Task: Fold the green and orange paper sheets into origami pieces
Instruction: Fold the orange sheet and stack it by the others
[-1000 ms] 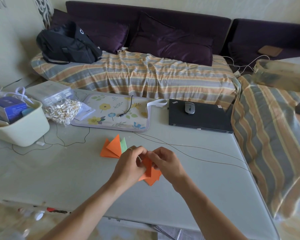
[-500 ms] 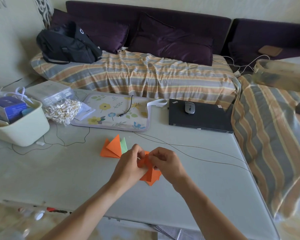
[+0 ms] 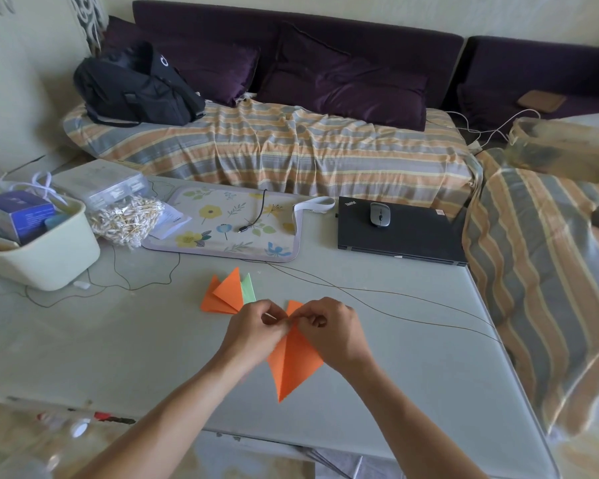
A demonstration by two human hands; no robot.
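Hands: our left hand (image 3: 256, 328) and right hand (image 3: 329, 326) both pinch the orange folded paper kite (image 3: 293, 361) near the desk's (image 3: 412, 392) front edge.
Risk: we judge uneven pinching could skew the crease.

- We cannot see the upper part of the orange paper (image 3: 293, 364): the left hand (image 3: 255, 331) and right hand (image 3: 331, 328) cover it.
- Of the green piece (image 3: 248, 288) we see only a sliver behind the folded orange pieces (image 3: 223, 293).
- The basket (image 3: 45, 254) is cut off at the left edge.
- The bag (image 3: 564, 148) at the far right is blurred.
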